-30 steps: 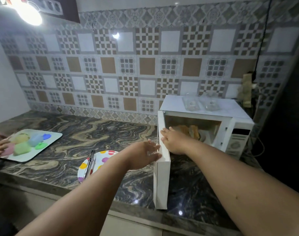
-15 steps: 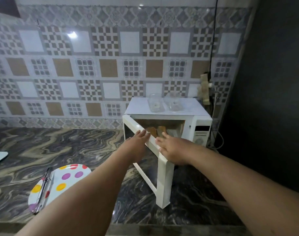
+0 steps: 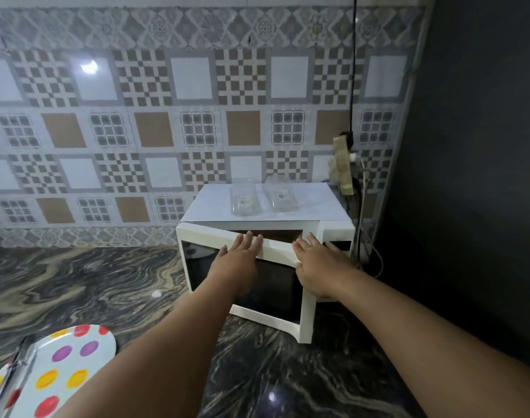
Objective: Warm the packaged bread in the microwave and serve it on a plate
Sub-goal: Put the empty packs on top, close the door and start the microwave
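A: How do the hands sit?
B: Both are flat, fingers straight. The left hand (image 3: 238,260) presses the microwave door (image 3: 251,282) at its top edge; the right hand (image 3: 319,267) presses near its free side.
A: And the door?
B: Ajar, angled off the microwave (image 3: 336,230).
A: The bread?
B: Hidden. The spotted plate (image 3: 61,369) lies on the counter (image 3: 107,285), lower left.

Microwave door (image 3: 257,276) — now nearly closed

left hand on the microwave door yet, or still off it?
Touching. The head view shows the left hand flat on the microwave door, straight fingers lying over its white top edge.
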